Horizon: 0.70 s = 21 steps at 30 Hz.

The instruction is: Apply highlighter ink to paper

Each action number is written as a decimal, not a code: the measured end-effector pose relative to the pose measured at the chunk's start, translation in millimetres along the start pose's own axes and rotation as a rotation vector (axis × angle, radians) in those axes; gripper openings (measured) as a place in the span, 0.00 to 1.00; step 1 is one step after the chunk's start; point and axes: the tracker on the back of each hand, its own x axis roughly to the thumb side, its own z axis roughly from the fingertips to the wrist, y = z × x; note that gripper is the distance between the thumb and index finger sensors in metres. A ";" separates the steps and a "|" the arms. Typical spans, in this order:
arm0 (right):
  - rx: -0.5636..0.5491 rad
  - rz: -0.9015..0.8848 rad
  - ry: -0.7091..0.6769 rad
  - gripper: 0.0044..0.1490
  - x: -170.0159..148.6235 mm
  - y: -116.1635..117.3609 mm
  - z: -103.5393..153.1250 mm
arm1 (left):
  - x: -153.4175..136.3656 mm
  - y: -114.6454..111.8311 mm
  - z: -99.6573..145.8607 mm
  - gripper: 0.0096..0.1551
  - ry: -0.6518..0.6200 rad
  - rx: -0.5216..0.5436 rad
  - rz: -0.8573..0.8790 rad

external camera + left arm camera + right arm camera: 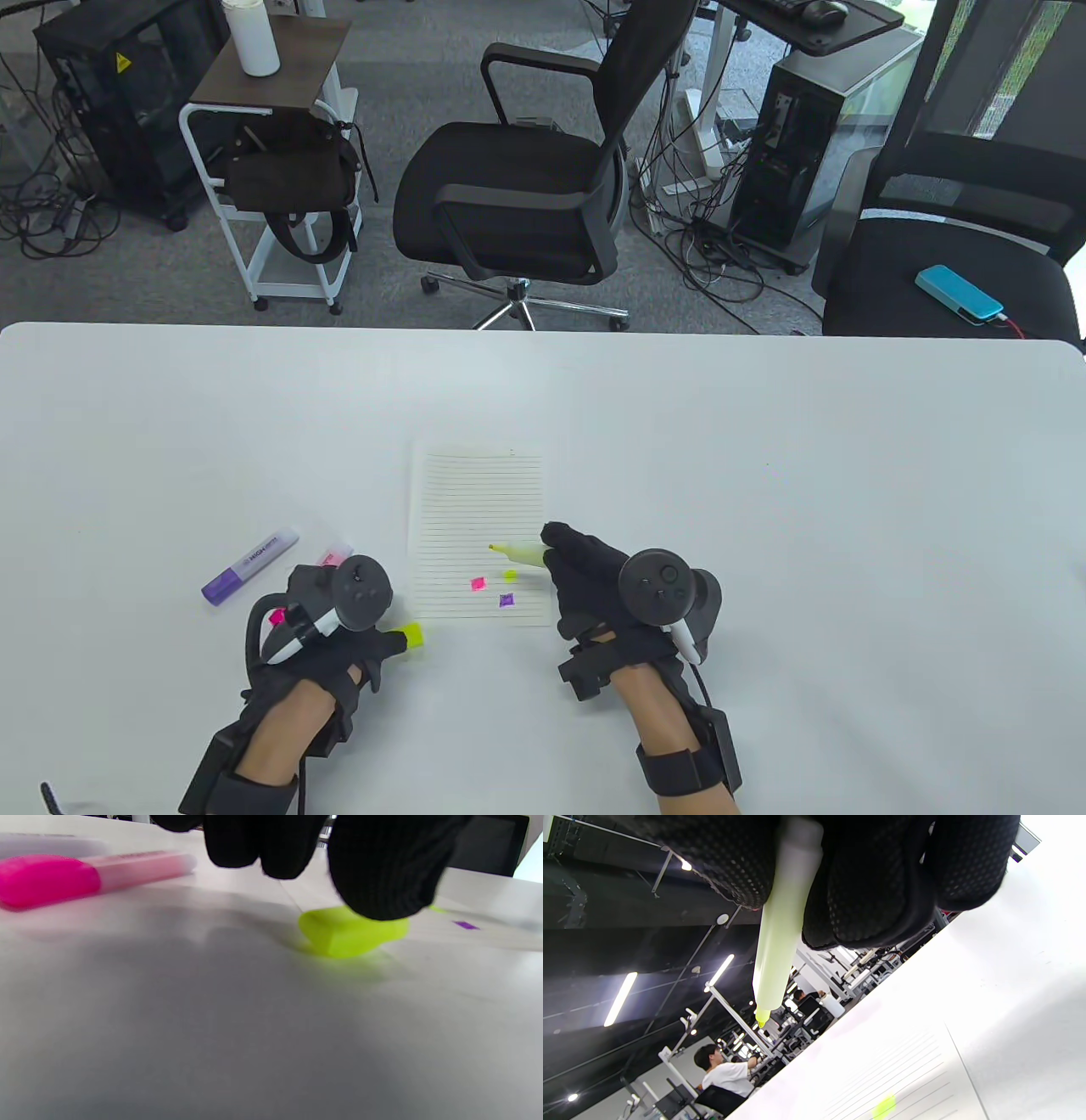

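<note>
A lined paper sheet (478, 509) lies at the table's middle with small pink (478, 583), yellow (509, 575) and purple (506, 600) ink marks near its lower edge. My right hand (556, 552) grips an uncapped yellow highlighter (522, 554), tip pointing left, lifted off the sheet. In the right wrist view the highlighter (780, 942) hangs clear above the paper (903, 1077) and its yellow mark (884, 1107). My left hand (373, 632) rests left of the sheet, holding the yellow cap (411, 634). In the left wrist view a fingertip (382, 870) sits on the cap (352, 933).
A purple highlighter (250, 564) lies left of the left hand. A pink highlighter (333, 556) lies just beyond that hand and shows in the left wrist view (85, 874). Office chairs (526, 195) stand beyond the table's far edge.
</note>
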 end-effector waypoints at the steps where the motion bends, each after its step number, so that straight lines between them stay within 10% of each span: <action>1: 0.004 0.001 0.000 0.25 0.0 0.5 0.1 | 4.7 -2.9 -1.2 0.44 -0.004 0.002 -0.029; 21: 0.030 0.010 -0.007 0.25 2.7 5.4 0.9 | 18.3 -9.2 -9.8 0.40 -0.193 0.022 -0.108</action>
